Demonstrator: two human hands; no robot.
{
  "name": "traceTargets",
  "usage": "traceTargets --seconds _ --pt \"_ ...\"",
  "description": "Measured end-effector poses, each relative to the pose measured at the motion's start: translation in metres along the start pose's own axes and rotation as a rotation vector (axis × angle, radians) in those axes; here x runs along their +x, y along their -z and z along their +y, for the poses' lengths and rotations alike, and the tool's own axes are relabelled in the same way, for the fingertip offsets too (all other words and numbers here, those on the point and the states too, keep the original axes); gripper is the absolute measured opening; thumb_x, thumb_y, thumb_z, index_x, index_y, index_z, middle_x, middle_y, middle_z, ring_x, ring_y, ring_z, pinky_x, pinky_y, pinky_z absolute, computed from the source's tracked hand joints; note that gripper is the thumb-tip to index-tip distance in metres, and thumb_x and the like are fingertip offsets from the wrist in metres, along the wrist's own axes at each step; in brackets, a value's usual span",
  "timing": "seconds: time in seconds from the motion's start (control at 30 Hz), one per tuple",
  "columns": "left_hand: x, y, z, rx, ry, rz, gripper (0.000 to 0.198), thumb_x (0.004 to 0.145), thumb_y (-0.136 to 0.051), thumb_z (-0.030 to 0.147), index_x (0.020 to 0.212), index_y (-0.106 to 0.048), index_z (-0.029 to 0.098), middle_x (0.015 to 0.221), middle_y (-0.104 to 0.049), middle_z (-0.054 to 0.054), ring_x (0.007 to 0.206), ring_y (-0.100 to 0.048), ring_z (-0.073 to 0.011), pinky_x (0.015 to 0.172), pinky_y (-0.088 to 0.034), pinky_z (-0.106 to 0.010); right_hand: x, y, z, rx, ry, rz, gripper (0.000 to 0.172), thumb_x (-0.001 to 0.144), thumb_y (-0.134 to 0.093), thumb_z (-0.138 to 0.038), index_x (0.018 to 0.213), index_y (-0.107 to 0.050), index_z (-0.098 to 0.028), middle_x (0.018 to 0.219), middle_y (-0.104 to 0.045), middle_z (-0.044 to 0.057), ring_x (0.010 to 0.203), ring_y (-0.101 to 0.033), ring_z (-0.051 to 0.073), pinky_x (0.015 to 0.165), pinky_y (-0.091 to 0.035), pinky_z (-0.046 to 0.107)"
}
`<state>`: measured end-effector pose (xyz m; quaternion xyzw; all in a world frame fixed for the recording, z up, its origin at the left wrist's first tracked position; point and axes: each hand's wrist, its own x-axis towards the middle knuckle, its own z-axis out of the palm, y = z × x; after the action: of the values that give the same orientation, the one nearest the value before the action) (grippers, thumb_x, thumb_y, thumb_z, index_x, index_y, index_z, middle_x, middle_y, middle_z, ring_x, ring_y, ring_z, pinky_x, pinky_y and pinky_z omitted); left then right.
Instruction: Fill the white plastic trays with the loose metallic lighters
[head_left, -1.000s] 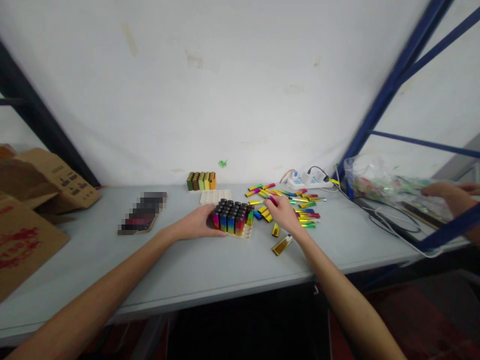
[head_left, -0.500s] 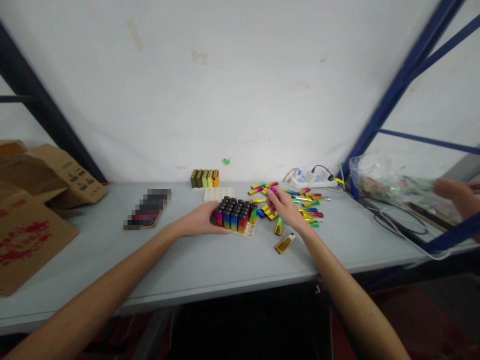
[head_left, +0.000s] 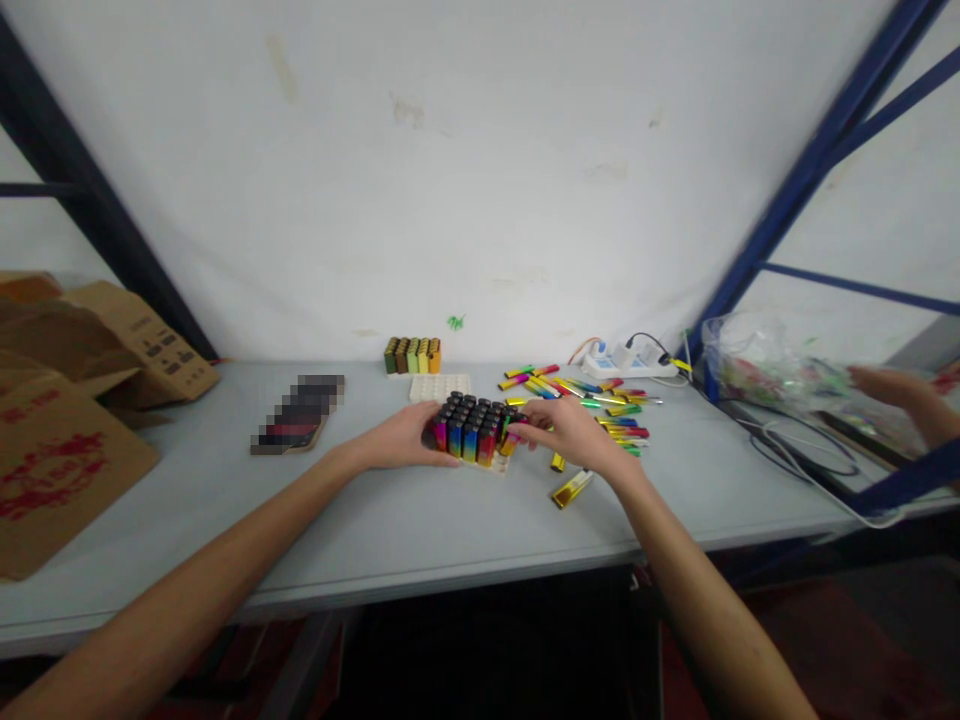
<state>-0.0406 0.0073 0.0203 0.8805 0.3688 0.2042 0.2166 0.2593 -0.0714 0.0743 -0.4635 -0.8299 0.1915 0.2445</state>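
Note:
A white tray holds several upright lighters with black tops and shiny multicoloured bodies. My left hand is closed around the left side of this block, thumb in front and fingers behind. Between the fingertips of my right hand is a pink-and-gold lighter, tilted at the tray's right end; whether it touches the tray I cannot tell. Loose shiny lighters lie in a pile to the right of this hand, and a single gold lighter rests nearer the table's front edge.
Behind stand a filled block of green and yellow lighters and a white holed tray. A blurred-out dark item and cardboard boxes are at left. A power strip, cables and another person's hand are at right.
My right hand has moved left and toward me from the loose pile to the tray's right end, carrying a lighter. My left hand keeps its hold on the block.

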Motion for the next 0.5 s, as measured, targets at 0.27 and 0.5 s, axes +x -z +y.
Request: traceTargets --seconds 0.27,0.5 --pt "0.000 -0.001 -0.003 -0.018 0.012 -0.008 0.080 0.064 -0.084 0.068 0.126 -0.068 0.021 0.123 -0.074 -0.010 0.114 -0.068 -0.0363 0.101 -0.052 -0.046 0.001 -0.007 -0.010 -0.111 -0.015 -0.002 0.025 0.099 -0.069 -0.034 0.081 -0.069 -0.016 0.074 -0.073 0.002 0.063 -0.062 0.014 0.061 -0.037 0.025" --pt "-0.001 0.000 -0.001 -0.008 0.008 0.004 0.081 0.064 -0.084 0.069 0.126 -0.068 0.020 0.123 -0.074 -0.011 0.114 -0.068 -0.0369 0.101 -0.052 -0.045 0.007 -0.013 -0.008 -0.237 -0.029 0.032 0.027 0.101 -0.065 -0.039 0.085 -0.070 -0.018 0.070 -0.069 0.005 0.059 -0.059 0.016 0.060 -0.035 0.027"
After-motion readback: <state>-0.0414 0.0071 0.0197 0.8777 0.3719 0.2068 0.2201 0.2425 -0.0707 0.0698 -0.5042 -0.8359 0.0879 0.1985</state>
